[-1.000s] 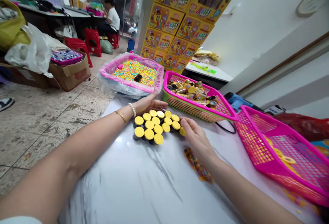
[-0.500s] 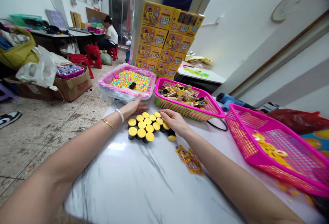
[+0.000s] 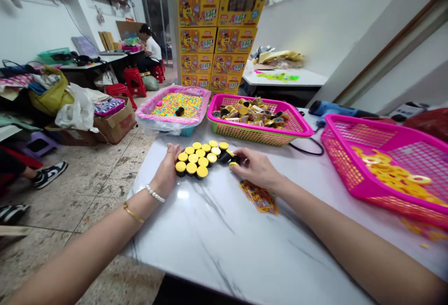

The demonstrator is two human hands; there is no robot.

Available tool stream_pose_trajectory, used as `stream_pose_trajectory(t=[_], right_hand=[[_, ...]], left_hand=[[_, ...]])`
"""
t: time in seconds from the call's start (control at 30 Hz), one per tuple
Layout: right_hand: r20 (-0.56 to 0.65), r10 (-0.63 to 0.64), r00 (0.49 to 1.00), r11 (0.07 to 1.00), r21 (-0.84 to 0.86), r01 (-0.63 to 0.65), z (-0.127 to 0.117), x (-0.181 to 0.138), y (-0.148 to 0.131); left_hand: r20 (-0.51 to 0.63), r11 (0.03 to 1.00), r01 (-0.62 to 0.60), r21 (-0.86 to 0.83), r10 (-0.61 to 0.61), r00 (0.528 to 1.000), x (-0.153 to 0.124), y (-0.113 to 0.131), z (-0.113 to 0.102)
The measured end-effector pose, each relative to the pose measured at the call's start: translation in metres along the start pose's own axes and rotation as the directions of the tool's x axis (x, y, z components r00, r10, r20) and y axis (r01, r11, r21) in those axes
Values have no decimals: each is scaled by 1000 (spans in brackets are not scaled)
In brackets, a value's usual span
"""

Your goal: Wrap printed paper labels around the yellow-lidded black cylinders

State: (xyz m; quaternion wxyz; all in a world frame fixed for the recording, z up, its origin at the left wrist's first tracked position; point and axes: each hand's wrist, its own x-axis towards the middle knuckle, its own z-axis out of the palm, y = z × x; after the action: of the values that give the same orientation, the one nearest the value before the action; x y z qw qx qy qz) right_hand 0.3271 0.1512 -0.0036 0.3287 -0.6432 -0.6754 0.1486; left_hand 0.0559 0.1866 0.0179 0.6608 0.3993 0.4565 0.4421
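Note:
Several small black cups with yellow lids [image 3: 192, 158] stand packed together on the white marbled table [image 3: 196, 230]. Along the left side of this cluster, my left hand [image 3: 167, 169] rests on edge with its fingers stretched out, beside the nearest cups. At the right end, one black cup [image 3: 226, 156] leans over. My right hand [image 3: 257, 169] has its thumb and fingers around another yellow-lidded cup [image 3: 233, 163], tipped and partly hidden by the fingers. Just below that hand lies a pile of printed orange cards or labels [image 3: 259, 197].
Behind the cups sit a pink-lined tub of coloured beads [image 3: 168, 122] and a pink basket of wrapped cups [image 3: 252, 135]. A pink basket with yellow rings [image 3: 336, 169] stands right. Yellow boxes [image 3: 198, 39] are stacked behind. A person [image 3: 152, 48] sits at a far table.
My left hand has drawn back from behind the cluster to its left side. My right hand has moved from the cluster's right end to the cup beside it, which is now tipped. The view has shifted.

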Motion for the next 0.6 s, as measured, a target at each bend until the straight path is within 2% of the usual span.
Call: stream_pose_trajectory(t=[0.1,0.17,0.23,0.33,0.43,0.6], right_hand=[[106,198,975,945,244,-218,-3,2,-1],[205,256,945,887,339,-314,-5,0,-2],[192,251,949,910,288,-299,-6,-2,-3],[97,236,967,960,131,-248,-7,-5,-4],[91,266,960,958,85,-274,-7,-7,-7],[111,286,952,958,-1,-288,-10,-2,-17]], left_hand=[[-8,997,-48,57,48,999,-1,-8,10],[17,993,-77,89,76,997,-3,-14,9],[4,985,-117,126,118,993,-8,-19,5],[-85,955,-165,245,190,978,-20,-25,-3],[-158,898,-175,405,257,953,-33,-27,-10],[-108,781,-197,593,319,942,-37,-32,-18]])
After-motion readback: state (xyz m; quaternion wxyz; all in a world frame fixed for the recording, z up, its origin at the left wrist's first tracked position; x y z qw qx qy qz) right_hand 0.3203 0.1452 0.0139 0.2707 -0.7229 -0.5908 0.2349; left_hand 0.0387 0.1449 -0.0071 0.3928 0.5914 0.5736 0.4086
